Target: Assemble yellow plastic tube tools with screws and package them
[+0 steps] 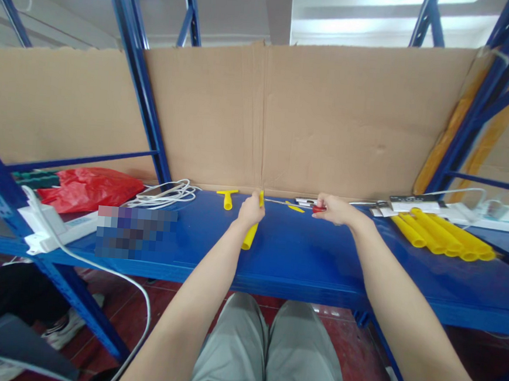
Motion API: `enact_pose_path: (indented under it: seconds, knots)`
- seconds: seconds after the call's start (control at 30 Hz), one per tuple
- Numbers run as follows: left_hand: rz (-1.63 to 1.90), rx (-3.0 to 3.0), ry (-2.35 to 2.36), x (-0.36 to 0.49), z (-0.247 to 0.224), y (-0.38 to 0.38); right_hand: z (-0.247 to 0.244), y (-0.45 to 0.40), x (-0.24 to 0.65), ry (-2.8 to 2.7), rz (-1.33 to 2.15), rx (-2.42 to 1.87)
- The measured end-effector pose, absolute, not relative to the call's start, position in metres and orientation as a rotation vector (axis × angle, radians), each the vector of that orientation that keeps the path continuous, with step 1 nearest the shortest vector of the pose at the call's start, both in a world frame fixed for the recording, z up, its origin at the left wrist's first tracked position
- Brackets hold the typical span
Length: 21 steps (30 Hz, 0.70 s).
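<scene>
My left hand (252,210) is wrapped round a yellow tube-handled piece (249,238), whose upper end shows above the fingers. My right hand (333,209) grips a screwdriver (319,209) by its red handle. The thin metal shaft runs left, its tip at or close to the top of the yellow piece; contact is too small to tell. Between the hands a small flat yellow part (295,207) lies on the blue shelf (302,253). Left of my left hand rests a yellow T-shaped piece (228,199) with a short round stem.
Several yellow tubes (447,236) lie at the right, near white power strips and cables (481,215). At the left are a red plastic bag (91,189), coiled white cable (172,194) and a white power strip (64,228). Cardboard (330,120) walls the back; blue posts (135,75) frame the shelf.
</scene>
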<state>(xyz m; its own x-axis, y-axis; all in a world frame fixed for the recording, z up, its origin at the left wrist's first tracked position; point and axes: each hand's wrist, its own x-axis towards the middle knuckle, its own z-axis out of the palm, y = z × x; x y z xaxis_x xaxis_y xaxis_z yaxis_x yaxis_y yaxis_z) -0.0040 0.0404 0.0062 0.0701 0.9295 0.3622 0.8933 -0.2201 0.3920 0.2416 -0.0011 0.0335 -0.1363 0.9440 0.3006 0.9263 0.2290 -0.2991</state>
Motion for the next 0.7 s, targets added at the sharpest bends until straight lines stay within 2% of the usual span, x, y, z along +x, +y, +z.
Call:
enact_pose_path:
  seconds: [0.27,0.53,0.7]
  knots:
    - [0.827,2.251,1.936,-0.0033,0.0056,0.0410,0.0410,-0.0092,0.2396,-2.188,0.444,-1.674]
    - [0.821,2.243,1.928,-0.0031,0.0064,0.0403,0.0335,-0.0008,0.2412,-2.126,0.142,-1.672]
    - [0.836,2.241,1.922,-0.0028,0.0062,0.0396,0.0355,-0.0024,0.2422,-2.155,0.300,-1.687]
